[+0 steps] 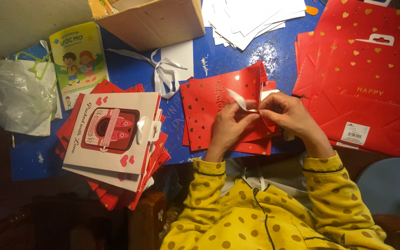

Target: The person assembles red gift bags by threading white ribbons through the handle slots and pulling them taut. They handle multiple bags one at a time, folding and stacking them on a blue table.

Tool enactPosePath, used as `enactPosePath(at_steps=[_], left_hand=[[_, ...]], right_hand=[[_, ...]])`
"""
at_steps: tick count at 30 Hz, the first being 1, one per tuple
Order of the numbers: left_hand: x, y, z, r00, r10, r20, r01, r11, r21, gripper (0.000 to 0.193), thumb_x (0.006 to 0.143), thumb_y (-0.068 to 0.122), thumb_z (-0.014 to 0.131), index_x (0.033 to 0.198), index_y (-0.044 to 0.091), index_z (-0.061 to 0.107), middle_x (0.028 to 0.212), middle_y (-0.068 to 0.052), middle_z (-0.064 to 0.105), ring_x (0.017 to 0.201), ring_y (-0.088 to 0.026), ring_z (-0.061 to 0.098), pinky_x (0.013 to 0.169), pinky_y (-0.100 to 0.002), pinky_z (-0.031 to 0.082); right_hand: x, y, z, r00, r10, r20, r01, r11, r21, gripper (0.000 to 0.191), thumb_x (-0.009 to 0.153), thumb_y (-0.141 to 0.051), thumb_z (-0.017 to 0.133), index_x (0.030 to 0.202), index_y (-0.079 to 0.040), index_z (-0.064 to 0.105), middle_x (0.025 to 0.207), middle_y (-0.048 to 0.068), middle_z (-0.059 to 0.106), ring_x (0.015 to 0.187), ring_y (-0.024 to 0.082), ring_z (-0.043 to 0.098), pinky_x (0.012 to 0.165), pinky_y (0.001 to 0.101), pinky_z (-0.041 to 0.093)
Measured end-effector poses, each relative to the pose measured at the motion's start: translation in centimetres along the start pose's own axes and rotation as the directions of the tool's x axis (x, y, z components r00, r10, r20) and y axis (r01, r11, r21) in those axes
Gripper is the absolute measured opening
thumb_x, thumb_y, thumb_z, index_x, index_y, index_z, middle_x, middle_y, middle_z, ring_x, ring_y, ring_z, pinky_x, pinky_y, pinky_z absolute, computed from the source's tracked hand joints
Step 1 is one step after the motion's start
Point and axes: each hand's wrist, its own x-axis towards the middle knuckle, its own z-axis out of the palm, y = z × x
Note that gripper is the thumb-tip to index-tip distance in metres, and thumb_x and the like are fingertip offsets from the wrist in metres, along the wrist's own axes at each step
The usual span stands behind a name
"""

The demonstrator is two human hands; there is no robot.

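- Head view: a blue surface is covered with paper things, seen from above.
- A brown box stands at the far edge. It is open at the top. Only a bit of yellow shows inside, and I cannot tell what it is.
- The left hand and the right hand meet over a red bag with little gold hearts.
- The red bag lies flat, near the person. Its long side runs left to right. Its top edge, by the hands, is folded up.
- A white ribbon is at that edge. The left fingers are pinched tight on it. The right fingers are also closed, pinching the ribbon and the bag's edge.
- More red bags lie under this one. I cannot count them.
- On the left is a stack of bags. The top one is a white bag with a red picture and hearts.
- On the right is another pile of red bags, lying flat. I cannot count them either.
- One yellow book lies far left, beside one clear plastic bag.
- A heap of white cards lies at the far edge.
- One loose ribbon lies near the box.
- The person wears yellow sleeves with brown dots.
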Motion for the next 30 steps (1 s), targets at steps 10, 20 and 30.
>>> enactPosePath(at_steps=[10, 20, 30], left_hand=[[0.9, -2.8, 0.9, 0.972, -0.196, -0.132, 0.099, 0.845, -0.525, 0.03, 0.105, 0.026, 0.061, 0.124, 0.005, 0.055, 0.1, -0.006, 0.077, 0.085, -0.012, 0.073, 0.076, -0.025, 0.061], [0.1, -0.4, 0.3, 0.995, -0.098, 0.017, 0.099, 0.984, -0.148, 0.02, 0.092, 0.014, 0.079, 0.108, 0.003, 0.072, 0.098, -0.004, 0.076, 0.09, -0.011, 0.073, 0.079, -0.027, 0.059], [0.1, -2.2, 1.0, 0.988, -0.155, -0.004, 0.137, 0.883, -0.448, 0.016, 0.106, 0.02, 0.062, 0.109, 0.004, 0.062, 0.1, -0.003, 0.077, 0.09, -0.009, 0.073, 0.08, -0.026, 0.065]], right_hand=[[0.0, 0.3, 0.0, 0.998, -0.06, 0.008, 0.06, 0.998, -0.015, 0.007, 0.093, -0.003, 0.067, 0.1, 0.0, 0.068, 0.095, 0.001, 0.061, 0.078, 0.006, 0.06, 0.065, 0.0239, 0.051], [0.0, 0.5, -0.3, 0.999, -0.046, 0.02, 0.046, 0.999, -0.008, 0.004, 0.094, -0.002, 0.066, 0.097, 0.0, 0.065, 0.096, 0.001, 0.059, 0.08, 0.007, 0.057, 0.065, 0.0252, 0.049], [-0.1, 0.2, -0.4, 0.996, -0.084, 0.035, 0.085, 0.996, -0.035, 0.008, 0.097, -0.008, 0.067, 0.099, 0.0, 0.069, 0.093, 0.001, 0.059, 0.08, 0.007, 0.058, 0.069, 0.0249, 0.05]])
